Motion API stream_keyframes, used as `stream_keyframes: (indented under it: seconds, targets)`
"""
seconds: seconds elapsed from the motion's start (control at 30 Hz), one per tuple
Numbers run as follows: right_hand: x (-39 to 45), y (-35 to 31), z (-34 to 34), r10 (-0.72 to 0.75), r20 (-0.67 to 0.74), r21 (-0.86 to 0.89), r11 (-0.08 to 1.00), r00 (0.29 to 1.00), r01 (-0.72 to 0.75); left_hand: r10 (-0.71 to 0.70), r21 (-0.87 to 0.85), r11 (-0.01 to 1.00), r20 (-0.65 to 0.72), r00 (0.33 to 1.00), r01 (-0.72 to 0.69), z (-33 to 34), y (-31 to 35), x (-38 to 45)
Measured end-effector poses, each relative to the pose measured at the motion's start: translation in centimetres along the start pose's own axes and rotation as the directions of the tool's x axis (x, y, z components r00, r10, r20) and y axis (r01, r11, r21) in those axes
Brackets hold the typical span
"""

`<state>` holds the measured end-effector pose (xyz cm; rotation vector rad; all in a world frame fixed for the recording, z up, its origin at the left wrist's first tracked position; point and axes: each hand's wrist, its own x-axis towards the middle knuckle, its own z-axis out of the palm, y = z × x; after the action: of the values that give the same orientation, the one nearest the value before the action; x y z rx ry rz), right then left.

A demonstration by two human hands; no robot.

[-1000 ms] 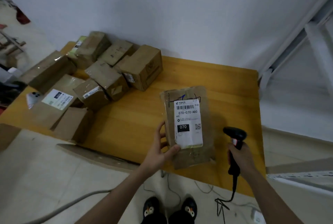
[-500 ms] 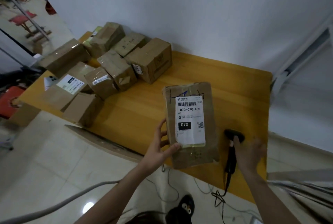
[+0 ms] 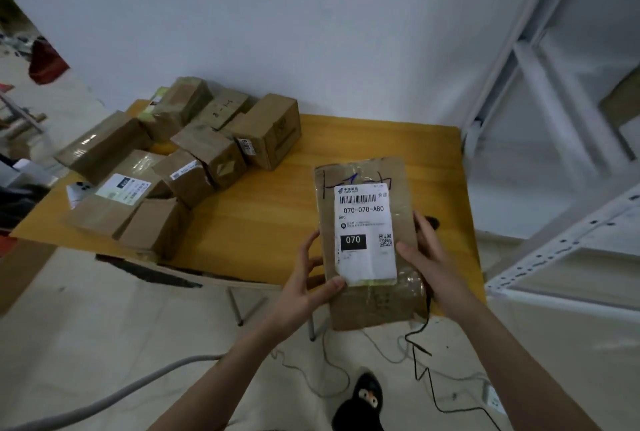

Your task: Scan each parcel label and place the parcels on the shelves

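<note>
Flat brown cardboard parcel (image 3: 369,243) with a white label (image 3: 365,233), held up above the near edge of the yellow wooden table (image 3: 277,208), label up (likely to read it). Gripped from both sides: left hand (image 3: 306,286) with thumb on the label corner, right hand (image 3: 429,260) curled round the right edge. Probably bound for the white metal shelves (image 3: 568,250).

Bare forearms without sleeves, black shoe (image 3: 363,403) with a small cartoon face
</note>
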<state>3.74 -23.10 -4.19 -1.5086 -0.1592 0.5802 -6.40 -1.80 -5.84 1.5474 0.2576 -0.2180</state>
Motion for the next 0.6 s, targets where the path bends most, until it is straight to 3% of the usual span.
stream_keyframes:
  seconds: [0.23,0.4,0.6]
  targets:
    - [-9.6,1.4,1.4,-0.071,-0.169,0.106,0.990,0.983,0.090,0.080,0.017,0.996,0.165,0.983,-0.084,1.5,0.8,-5.7]
    - [-17.5,1.4,0.8,-0.100,-0.413,0.150,0.973,0.905,0.175,0.196,0.089,0.969,0.280,0.940,-0.228,5.6,2.0,-8.2]
    - [-24.9,0.0,-1.7,-0.097,-0.570,0.122,0.972,0.816,0.201,0.267,0.083,0.942,0.404,0.875,-0.326,11.6,4.7,-9.6]
